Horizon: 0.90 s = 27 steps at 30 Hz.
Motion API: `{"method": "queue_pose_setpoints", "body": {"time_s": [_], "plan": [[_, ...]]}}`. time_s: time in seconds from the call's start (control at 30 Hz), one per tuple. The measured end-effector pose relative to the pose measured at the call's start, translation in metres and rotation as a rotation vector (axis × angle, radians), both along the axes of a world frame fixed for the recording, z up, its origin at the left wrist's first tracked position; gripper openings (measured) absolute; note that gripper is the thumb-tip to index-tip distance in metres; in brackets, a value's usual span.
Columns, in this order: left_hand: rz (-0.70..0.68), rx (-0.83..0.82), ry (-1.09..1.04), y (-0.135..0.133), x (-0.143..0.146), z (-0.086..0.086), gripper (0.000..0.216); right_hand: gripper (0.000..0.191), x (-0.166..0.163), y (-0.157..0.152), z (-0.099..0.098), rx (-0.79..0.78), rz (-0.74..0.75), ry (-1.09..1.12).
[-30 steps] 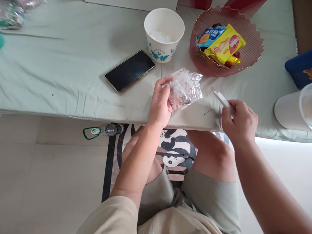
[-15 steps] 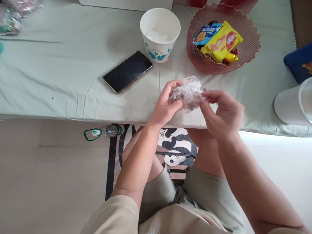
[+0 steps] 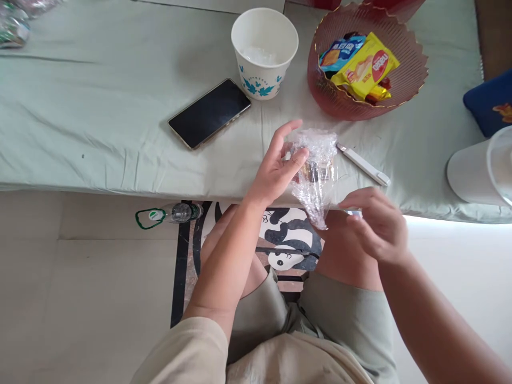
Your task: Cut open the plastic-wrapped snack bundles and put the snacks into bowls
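Observation:
A small item in clear bubble wrap (image 3: 316, 154) is in my left hand (image 3: 276, 168), thumb on top and index finger stretched out past it. A loose tail of the wrap hangs over the table's front edge, and a dark, partly printed surface shows through the plastic. My right hand (image 3: 378, 226) is off the wrap, to its lower right, slightly blurred, with thumb and index finger apart. A small pale-blue patch shows between them; I cannot make out what it is. A white utility knife (image 3: 365, 165) lies on the cloth just right of the package.
Behind the package stand a white paper tub (image 3: 262, 74) with clear plastic inside and a pink ribbed bowl (image 3: 322, 96) of wrapped snacks. A phone (image 3: 210, 113) lies left. At right are a white cup (image 3: 468, 173) and a blue object (image 3: 486, 109). A bottle (image 3: 182, 212) is on the floor.
My right hand has let go of the wrap and moved down and right. The wrap now has a tail hanging loose toward me, and the utility knife has come into full view.

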<state>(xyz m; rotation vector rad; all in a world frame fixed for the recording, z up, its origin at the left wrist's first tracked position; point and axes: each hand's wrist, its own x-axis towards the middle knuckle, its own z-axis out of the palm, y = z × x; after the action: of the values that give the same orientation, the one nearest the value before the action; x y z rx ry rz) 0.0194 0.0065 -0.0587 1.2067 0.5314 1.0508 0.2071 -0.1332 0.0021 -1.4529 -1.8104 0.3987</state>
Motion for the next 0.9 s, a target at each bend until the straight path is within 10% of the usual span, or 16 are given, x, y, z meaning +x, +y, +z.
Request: {"method": "queue_pose_setpoints", "body": {"time_s": [0.17, 0.47, 0.67, 0.9], "plan": [[-0.130, 0.065, 0.069, 0.002, -0.007, 0.007, 0.048, 0.034, -0.010, 0.039, 0.006, 0.113, -0.187, -0.016], [-0.163, 0.106, 0.078, 0.004, -0.010, 0.010, 0.080, 0.010, -0.021, 0.062, 0.022, 0.135, -0.288, 0.105], [-0.151, -0.017, 0.096, 0.001, -0.009, 0.000, 0.094, 0.028, 0.008, 0.104, 0.036, -0.186, -0.224, 0.451], [-0.118, 0.082, 0.103, 0.002, -0.010, -0.003, 0.094, 0.018, -0.004, 0.094, 0.006, -0.063, -0.410, 0.595]]}}
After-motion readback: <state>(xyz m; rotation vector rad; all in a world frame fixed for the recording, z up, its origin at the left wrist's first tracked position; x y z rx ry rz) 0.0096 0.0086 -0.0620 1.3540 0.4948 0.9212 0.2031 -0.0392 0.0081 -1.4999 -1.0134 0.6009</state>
